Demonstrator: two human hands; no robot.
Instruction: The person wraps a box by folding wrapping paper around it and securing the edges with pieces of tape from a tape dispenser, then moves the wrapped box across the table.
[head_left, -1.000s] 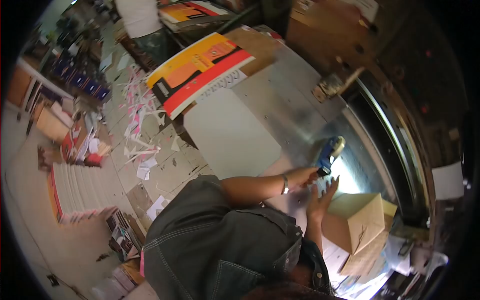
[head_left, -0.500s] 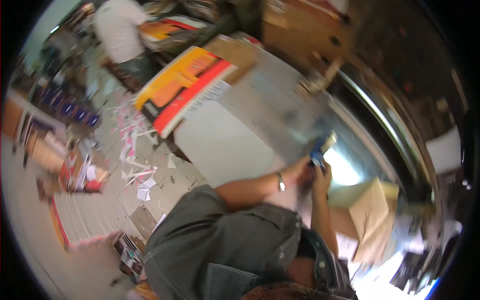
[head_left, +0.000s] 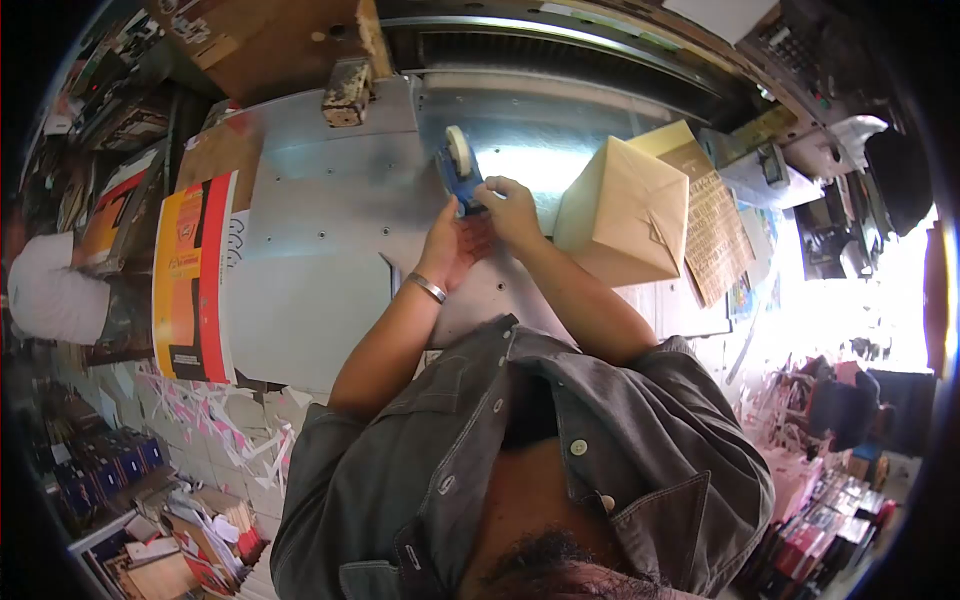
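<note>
A blue tape dispenser (head_left: 462, 185) with a cream roll of tape (head_left: 458, 150) is held up over the metal table. My left hand (head_left: 452, 245), a metal band at its wrist, grips the dispenser's near end with the thumb along its side, palm partly turned up. From the other side, my right hand (head_left: 512, 212) closes its curled fingers on the same end; whether they also pinch a strip of tape cannot be seen. Right of my right forearm stands a block-shaped parcel (head_left: 625, 215) wrapped in brown paper.
Brown printed cardboard (head_left: 715, 225) lies beside the parcel. On the table's left are a yellow and red printed sheet (head_left: 190, 280) and a large pale sheet (head_left: 310, 310). A rusty metal block (head_left: 348, 92) sits at the back. Another person (head_left: 60, 290) is at far left; paper scraps (head_left: 215, 415) litter the floor.
My view has turned to the right and steadied, so the table now lies straight ahead and the parcel shows whole. Both hands stay at the tape dispenser.
</note>
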